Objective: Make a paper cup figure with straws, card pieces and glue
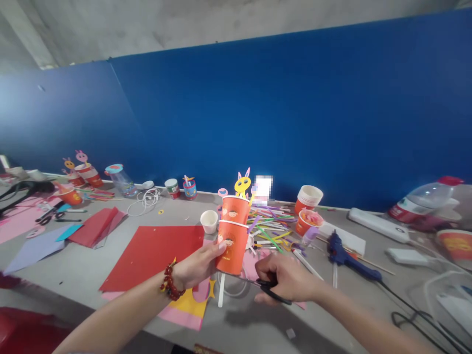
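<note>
Two stacked orange paper cups [232, 246] are held up over the table, with my left hand [201, 263] wrapped round the lower one. A yellow paper animal face [243, 184] with pink ears rises from the upper cup. Beneath the cups a white strip [221, 291] points down. My right hand [282, 280] is closed on black-handled scissors [275, 291], whose blades reach left toward the base of the lower cup. Whether the blades touch the cup or the strip I cannot tell.
A red sheet [155, 250] lies left of the cups, near a small white cup [209, 221]. Coloured sticks [273, 228] spread behind my right hand. At the right are a blue glue gun [346, 258] with its cable, a white power strip [378, 225] and a bottle [420, 201].
</note>
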Motion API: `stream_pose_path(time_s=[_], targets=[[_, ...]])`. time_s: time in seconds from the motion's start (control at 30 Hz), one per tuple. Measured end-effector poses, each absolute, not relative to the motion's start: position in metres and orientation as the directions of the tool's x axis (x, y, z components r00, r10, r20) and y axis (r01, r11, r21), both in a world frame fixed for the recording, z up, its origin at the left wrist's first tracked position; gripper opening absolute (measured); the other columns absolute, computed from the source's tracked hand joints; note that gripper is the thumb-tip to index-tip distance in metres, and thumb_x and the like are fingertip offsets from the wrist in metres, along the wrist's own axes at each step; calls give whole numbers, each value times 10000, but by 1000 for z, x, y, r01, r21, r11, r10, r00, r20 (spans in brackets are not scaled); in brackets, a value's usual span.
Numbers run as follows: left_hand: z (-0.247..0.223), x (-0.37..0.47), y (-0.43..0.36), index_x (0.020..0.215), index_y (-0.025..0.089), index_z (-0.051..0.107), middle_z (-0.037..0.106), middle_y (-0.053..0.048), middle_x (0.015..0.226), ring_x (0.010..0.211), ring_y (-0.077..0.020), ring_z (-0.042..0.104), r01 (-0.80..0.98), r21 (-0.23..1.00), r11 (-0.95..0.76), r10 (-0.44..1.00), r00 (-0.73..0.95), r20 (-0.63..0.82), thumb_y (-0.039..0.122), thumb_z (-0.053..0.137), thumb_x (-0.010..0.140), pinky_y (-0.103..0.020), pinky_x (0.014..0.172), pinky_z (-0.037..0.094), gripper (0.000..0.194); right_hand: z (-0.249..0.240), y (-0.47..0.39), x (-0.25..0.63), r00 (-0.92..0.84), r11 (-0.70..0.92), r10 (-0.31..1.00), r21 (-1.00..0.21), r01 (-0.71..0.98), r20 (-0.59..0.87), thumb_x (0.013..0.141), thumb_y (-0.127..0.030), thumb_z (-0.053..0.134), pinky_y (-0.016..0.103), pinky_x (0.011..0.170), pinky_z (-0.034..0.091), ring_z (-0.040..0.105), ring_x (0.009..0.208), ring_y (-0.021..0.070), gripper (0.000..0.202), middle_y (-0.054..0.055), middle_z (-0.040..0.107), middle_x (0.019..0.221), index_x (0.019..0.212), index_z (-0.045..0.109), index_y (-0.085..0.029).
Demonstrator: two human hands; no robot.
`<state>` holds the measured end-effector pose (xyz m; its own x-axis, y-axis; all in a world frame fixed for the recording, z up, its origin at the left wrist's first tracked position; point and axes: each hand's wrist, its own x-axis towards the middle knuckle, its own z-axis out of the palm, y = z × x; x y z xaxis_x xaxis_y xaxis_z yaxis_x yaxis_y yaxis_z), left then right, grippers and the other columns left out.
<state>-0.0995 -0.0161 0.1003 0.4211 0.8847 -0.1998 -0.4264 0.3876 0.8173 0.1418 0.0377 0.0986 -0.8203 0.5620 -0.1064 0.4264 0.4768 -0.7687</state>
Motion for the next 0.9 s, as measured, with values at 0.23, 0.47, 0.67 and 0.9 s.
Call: stream_pose_path(time_s=[0.23,0.47,0.67,0.9], targets=[[99,-107,-20,1062,99,724,744,-130,985,883,-221,699,-476,803,358,881,456,-122,495,713,832,-326,845,514,458,107,36,130,-854,413,484,-810,417,-193,672,-471,799,230,442,189,306,492,84,515,-91,357,506,545,378,-203],[103,-101,-23,1067,76,727,735,-178,1029,979,-271,687,-434,855,283,876,480,-46,528,573,916,-353,911,496,500,112,34,129,-810,411,533,-762,501,-245,665,-465,798,229,440,203,341,504,93,469,-85,392,518,568,420,-207],[105,-100,-23,1098,57,712,715,-211,1103,1054,-292,668,-373,890,262,847,531,-27,549,484,952,-361,936,488,562,115,35,130,-803,408,540,-755,513,-254,638,-482,810,231,440,199,337,504,93,500,-87,383,504,549,402,-206],[97,-106,-23,1206,57,646,733,-217,1076,1077,-335,678,-373,868,327,836,542,-82,544,473,958,-469,1006,450,573,103,40,127,-845,449,504,-782,432,-177,643,-480,814,234,440,184,285,497,81,543,-101,326,507,547,356,-205]])
